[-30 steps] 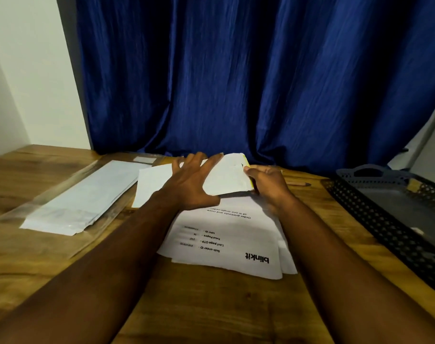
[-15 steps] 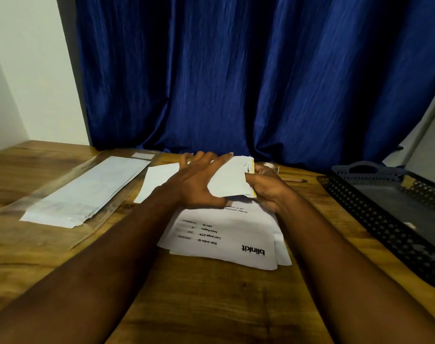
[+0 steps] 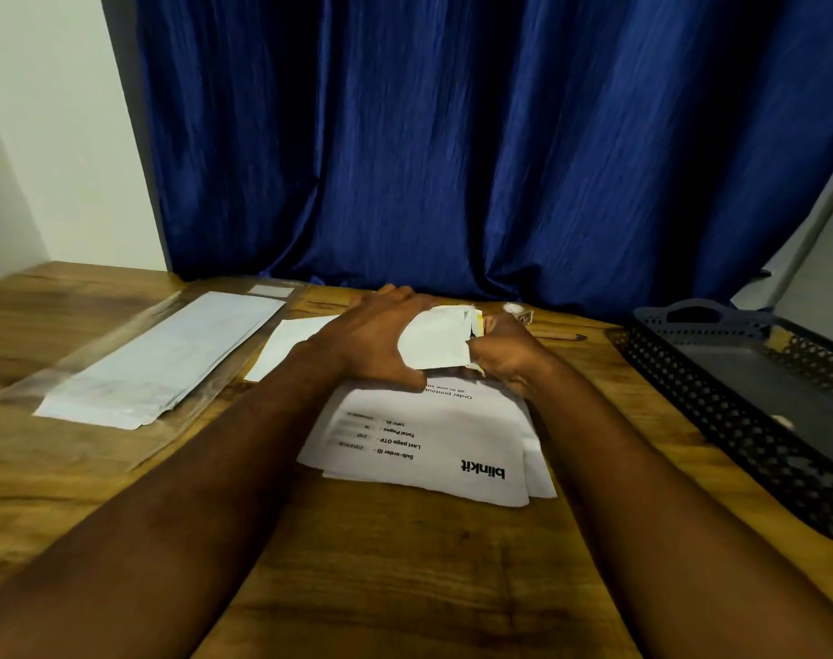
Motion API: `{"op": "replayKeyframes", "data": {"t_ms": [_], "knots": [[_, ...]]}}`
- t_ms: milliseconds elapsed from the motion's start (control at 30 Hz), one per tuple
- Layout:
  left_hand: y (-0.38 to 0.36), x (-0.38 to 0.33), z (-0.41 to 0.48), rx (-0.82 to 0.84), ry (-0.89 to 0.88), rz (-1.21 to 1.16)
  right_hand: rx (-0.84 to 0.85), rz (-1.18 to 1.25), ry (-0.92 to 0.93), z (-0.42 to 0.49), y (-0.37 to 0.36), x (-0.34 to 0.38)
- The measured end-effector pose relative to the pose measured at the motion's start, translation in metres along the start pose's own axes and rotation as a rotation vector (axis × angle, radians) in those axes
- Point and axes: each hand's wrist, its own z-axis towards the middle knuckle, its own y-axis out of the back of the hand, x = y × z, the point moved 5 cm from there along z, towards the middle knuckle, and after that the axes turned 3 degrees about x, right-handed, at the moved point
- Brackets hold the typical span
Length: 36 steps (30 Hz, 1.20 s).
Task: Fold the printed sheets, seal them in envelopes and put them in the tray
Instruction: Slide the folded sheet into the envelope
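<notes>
Pinching the right end of a white envelope (image 3: 436,347), the right hand (image 3: 505,356) has its fingers curled round the edge, where a thin yellow strip shows. The left hand (image 3: 372,340) lies palm down on the envelope's left part, its fingers stretched out flat toward the far side and its thumb along the near edge. The envelope bulges a little between the two hands. Under and just near of them lies a loose stack of printed sheets (image 3: 433,439), fanned slightly at its right edge, with black print that reads upside down from this side. Just left of the left hand, a plain white sheet (image 3: 288,344) lies flat, partly hidden by the wrist. Farther left, a pack of white envelopes (image 3: 167,359) sits inside a clear plastic sleeve, angled from near left to far right. A pencil (image 3: 559,335) lies just beyond the right hand. Well to the right stands a dark perforated tray (image 3: 719,368) with a handle cut-out in its far wall. All of this rests on a wooden table (image 3: 405,563) with a strong brown grain. Behind the table a deep blue curtain (image 3: 452,159) hangs in folds down to its far edge, and a pale wall (image 3: 48,135) fills the far left corner.
</notes>
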Motion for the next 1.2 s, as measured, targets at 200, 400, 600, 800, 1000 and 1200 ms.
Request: {"op": "replayKeyframes", "data": {"t_ms": [200, 400, 600, 800, 1000, 1200], "knots": [[0.005, 0.010, -0.002, -0.097, 0.015, -0.006, -0.083, 0.157, 0.113, -0.002, 0.002, 0.013], [0.007, 0.030, -0.004, -0.096, 0.161, 0.008, -0.304, -0.334, 0.230, -0.007, 0.035, 0.015], [-0.001, 0.039, -0.003, -0.047, 0.231, 0.026, 0.014, -0.942, 0.165, -0.009, 0.014, -0.001], [-0.002, 0.042, -0.001, -0.028, 0.238, 0.025, 0.094, -1.067, 0.070, -0.004, 0.010, 0.001], [-0.002, 0.043, -0.001, -0.061, 0.229, 0.040, 0.051, -0.931, 0.069, 0.001, 0.008, 0.006], [0.003, 0.040, -0.002, -0.081, 0.252, 0.072, -0.012, -0.615, 0.231, 0.004, 0.022, 0.012]]}}
